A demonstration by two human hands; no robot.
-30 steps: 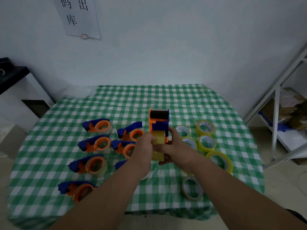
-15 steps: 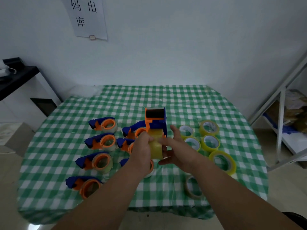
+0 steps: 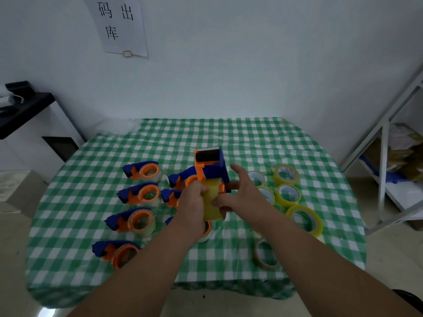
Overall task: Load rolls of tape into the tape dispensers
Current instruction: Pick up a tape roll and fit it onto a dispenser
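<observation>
Above the middle of the desk (image 3: 229, 138), the left hand (image 3: 192, 209) grips a yellowish tape roll (image 3: 211, 202) seated in an upright blue-and-orange dispenser (image 3: 211, 167). The right hand (image 3: 240, 197) steadies it, fingers loosely spread. Loading looks underway; next, I'd guess, the tape end needs threading toward the top.

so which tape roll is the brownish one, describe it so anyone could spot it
On the green checked tablecloth, look right, past the cluster of yellow rolls. The brownish roll lies alone nearest the front edge, partly under the right forearm, dull tan rather than bright yellow.
</observation>
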